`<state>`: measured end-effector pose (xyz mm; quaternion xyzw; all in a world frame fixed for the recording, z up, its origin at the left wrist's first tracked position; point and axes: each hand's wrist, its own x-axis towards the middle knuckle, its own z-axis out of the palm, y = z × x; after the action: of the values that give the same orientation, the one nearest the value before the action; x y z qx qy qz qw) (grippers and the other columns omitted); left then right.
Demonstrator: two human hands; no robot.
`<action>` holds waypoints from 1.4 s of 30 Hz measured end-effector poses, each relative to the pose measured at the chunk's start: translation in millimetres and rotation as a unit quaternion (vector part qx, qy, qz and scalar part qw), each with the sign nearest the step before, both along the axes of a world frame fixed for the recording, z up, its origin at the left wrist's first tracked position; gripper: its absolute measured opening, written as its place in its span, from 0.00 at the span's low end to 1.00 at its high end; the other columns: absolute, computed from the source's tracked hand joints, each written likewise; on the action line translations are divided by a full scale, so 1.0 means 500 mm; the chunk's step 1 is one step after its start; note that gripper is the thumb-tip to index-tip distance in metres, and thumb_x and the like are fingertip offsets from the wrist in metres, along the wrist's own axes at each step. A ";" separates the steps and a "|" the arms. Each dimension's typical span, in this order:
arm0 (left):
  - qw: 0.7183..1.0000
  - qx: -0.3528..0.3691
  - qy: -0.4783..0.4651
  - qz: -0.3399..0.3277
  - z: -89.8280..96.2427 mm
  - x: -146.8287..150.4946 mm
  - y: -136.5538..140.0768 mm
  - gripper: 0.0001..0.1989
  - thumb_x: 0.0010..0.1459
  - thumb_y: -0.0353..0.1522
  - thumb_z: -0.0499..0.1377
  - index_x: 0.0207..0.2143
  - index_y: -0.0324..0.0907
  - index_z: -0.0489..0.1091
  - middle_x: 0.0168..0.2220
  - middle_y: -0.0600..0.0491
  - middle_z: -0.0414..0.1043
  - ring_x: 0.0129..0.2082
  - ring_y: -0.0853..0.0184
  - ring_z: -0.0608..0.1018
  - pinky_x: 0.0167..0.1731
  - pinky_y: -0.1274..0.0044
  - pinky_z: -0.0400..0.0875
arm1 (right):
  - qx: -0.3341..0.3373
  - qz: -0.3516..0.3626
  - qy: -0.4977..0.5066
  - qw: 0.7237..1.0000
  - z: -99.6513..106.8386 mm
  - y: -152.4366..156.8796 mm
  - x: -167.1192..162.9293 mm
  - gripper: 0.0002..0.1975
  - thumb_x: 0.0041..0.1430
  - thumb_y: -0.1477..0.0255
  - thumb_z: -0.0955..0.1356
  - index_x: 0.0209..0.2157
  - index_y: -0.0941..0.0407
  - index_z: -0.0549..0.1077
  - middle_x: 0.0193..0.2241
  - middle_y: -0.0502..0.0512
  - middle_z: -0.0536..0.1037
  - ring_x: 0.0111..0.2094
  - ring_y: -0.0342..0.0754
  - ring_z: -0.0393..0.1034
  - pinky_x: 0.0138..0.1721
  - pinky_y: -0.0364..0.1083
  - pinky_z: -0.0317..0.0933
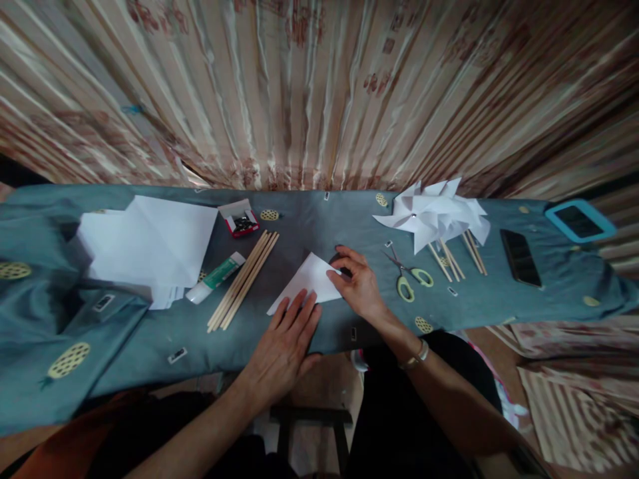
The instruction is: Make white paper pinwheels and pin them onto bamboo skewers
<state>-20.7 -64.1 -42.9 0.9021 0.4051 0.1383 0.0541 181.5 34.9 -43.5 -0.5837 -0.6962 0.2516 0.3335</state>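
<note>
Pinching folded paper (322, 283) by right corner with right hand (363, 287), thumb-to-forefinger nearly closed; pressing near edge with left hand (282, 347), flat, slightly spread, gripping nothing. Located in from middle of near edge of table (309, 223). Probably light, thin, easily creased: take by corners.

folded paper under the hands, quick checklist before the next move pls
1. Folded paper lying on the cloth: ok.
2. Left hand steadying it: ok, fingers spread over its near edge.
3. Right hand at the right corner: ok; how firmly it grips, cannot tell.
4. Wooden sticks clear of the paper: ok, apart on the left.
5. Scissors closed: not ok, blades stand apart.
6. Folded edges exactly aligned: cannot tell.
</note>
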 end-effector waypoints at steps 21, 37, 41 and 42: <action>1.000 -0.001 0.012 0.000 0.002 -0.002 0.000 0.36 0.60 0.45 0.60 0.63 0.32 0.58 0.67 0.37 0.56 0.67 0.45 0.58 0.64 0.55 0.51 | 0.024 -0.016 -0.009 1.000 0.000 -0.004 -0.007 0.06 0.55 0.69 0.69 0.34 0.55 0.76 0.54 0.61 0.74 0.55 0.56 0.67 0.56 0.57 0.61; 1.000 -0.021 0.020 -0.001 0.002 -0.004 0.002 0.36 0.61 0.48 0.58 0.64 0.37 0.57 0.67 0.38 0.56 0.67 0.46 0.58 0.64 0.56 0.51 | 0.037 -0.014 -0.020 0.999 -0.004 -0.005 -0.006 0.05 0.55 0.70 0.70 0.35 0.55 0.76 0.54 0.61 0.74 0.54 0.56 0.68 0.56 0.56 0.61; 1.000 -0.014 0.018 0.001 0.001 -0.003 0.002 0.37 0.60 0.48 0.59 0.64 0.36 0.58 0.67 0.38 0.57 0.67 0.46 0.59 0.63 0.56 0.52 | 0.032 -0.011 -0.020 0.999 -0.002 -0.006 -0.005 0.05 0.56 0.70 0.69 0.35 0.55 0.76 0.54 0.61 0.74 0.55 0.55 0.67 0.56 0.56 0.61; 1.000 -0.012 0.020 0.001 0.001 -0.003 0.002 0.37 0.60 0.48 0.59 0.64 0.36 0.58 0.67 0.38 0.57 0.67 0.46 0.60 0.63 0.56 0.52 | 0.031 -0.010 -0.020 0.999 -0.002 -0.006 -0.005 0.06 0.56 0.69 0.69 0.35 0.55 0.76 0.54 0.61 0.74 0.55 0.56 0.67 0.56 0.57 0.61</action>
<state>-22.3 -63.0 -42.4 0.9037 0.4085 0.1154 0.0566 178.9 32.0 -44.3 -0.5851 -0.7041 0.2145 0.3405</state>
